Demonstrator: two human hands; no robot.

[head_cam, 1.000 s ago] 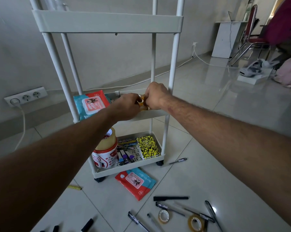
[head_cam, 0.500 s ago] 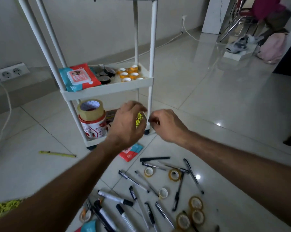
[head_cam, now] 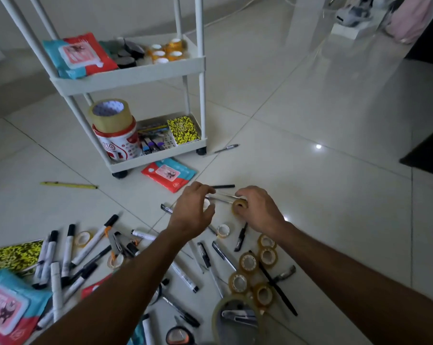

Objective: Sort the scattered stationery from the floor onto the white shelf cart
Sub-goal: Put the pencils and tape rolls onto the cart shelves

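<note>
Bare tiled floor [head_cam: 322,115] lies open right of the white shelf cart [head_cam: 135,73]; scattered pens [head_cam: 220,252] and tape rolls [head_cam: 247,262] crowd the foreground.

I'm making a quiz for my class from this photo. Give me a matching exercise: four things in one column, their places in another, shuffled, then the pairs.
Things
1. big brown tape roll
2. yellow pencil
3. small amber tape rolls
4. spotted yellow notebook

Places
A. middle shelf, right part
B. floor, left of the cart
C. on top of the red and white tub
D. bottom shelf, right end

Pairs: 1-C, 2-B, 3-A, 4-D
</note>
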